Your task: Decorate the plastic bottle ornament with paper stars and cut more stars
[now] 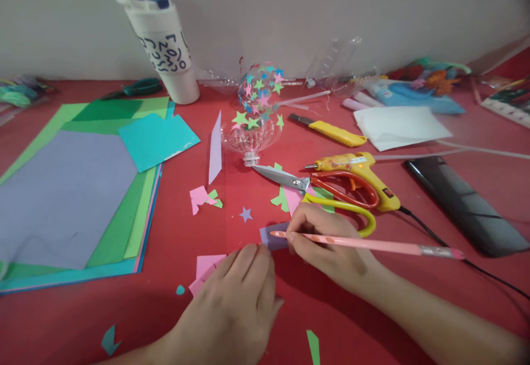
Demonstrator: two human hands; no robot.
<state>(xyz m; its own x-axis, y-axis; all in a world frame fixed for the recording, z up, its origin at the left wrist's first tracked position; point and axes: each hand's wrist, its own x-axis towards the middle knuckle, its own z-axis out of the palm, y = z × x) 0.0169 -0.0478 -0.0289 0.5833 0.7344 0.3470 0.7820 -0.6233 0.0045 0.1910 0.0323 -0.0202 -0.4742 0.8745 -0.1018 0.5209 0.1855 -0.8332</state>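
Observation:
My right hand (327,243) grips a pink pencil (372,244), its tip resting on a small purple paper piece (271,233) on the red table. My left hand (238,293) lies fingers-down beside it, fingertips pressing the purple piece's left edge, over pink paper scraps (205,268). Just beyond my right hand lie scissors (327,188) with red and yellow handles, and a yellow glue gun (360,174). A clear plastic ball (254,114) stuck with coloured paper stars stands farther back.
A stack of coloured paper sheets (78,199) fills the left. A white printed cup (165,45) stands at the back, a yellow box cutter (329,130) and white sheet (399,126) to the right, and a black phone (466,205) lies at right. Paper scraps and a purple star (245,214) are scattered about.

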